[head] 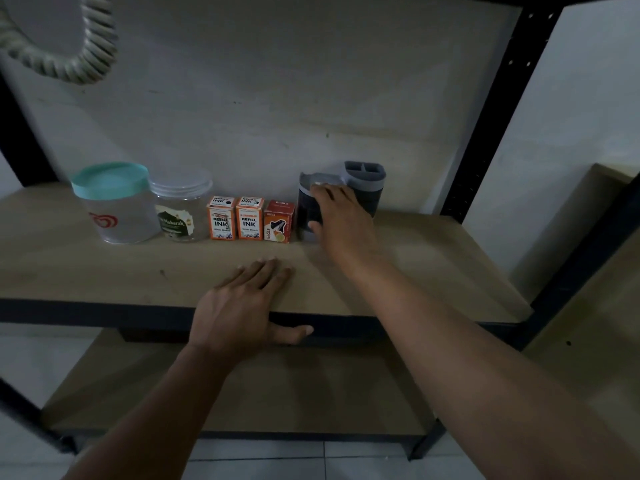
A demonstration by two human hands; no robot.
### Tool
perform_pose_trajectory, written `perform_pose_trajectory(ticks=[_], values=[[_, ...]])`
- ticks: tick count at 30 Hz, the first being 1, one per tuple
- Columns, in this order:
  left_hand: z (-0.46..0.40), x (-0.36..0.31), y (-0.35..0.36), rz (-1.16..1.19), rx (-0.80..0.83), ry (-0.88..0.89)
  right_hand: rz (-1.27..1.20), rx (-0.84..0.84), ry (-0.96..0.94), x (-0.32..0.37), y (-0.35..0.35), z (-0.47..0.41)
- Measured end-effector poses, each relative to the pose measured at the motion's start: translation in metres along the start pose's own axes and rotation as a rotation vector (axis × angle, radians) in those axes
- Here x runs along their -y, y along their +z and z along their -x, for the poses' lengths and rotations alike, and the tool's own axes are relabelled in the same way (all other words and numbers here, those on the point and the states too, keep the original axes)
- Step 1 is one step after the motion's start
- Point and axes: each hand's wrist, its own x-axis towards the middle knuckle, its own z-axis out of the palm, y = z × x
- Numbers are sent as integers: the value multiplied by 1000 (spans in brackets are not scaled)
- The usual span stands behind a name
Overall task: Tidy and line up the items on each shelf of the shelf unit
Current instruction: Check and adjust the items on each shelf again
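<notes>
Left hand [242, 306] flat, fingers spread on shelf [104, 275] edge. Beyond, right hand [341, 220] grips grey holder [367, 181], ending a nearly finished row beside orange boxes [249, 218].

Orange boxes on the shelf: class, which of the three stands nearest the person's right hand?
The Eagle box, rightmost of the three, beside the grey holder that the right hand grips. The two Refill Ink boxes stand further left.

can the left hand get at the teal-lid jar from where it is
Probably yes. The left hand lies flat on the shelf's front edge, holding nothing, and the bare board between it and the teal-lid jar has nothing on it. The jar stands at the row's left end, so nothing blocks its front.
</notes>
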Motion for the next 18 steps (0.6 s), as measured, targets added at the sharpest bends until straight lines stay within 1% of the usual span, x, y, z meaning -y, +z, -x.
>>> perform_pose_trajectory(ticks=[6, 9, 14, 18], values=[[1, 0, 0, -15, -7, -1, 2, 13, 33, -5, 6, -18], [0, 0, 1, -19, -24, -12, 65, -26, 12, -9, 10, -25], [0, 0, 0, -14, -2, 5, 98, -26, 4, -13, 16, -37], [0, 0, -1, -16, 17, -16, 119, -37, 1, -17, 19, -44]])
